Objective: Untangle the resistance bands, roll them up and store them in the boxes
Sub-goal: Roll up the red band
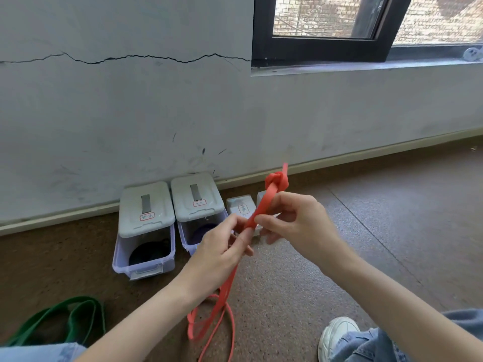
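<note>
An orange resistance band (262, 205) runs up between both hands and ends in a tight knot (277, 181) above my fingers. My left hand (219, 253) pinches the band from below. My right hand (295, 218) grips it just under the knot. The rest of the orange band hangs down and lies in loops (209, 320) on the floor. A green band (75, 317) lies on the floor at the lower left. Two lidded clear boxes stand against the wall: the left box (145, 231) holds a black band, the right box (197, 212) a dark one.
Two smaller white boxes (241, 206) sit by the wall behind my hands. My jeans-clad knees and a white shoe (337, 335) are at the bottom right. The floor is brown speckled carpet. A window sill juts out at the upper right.
</note>
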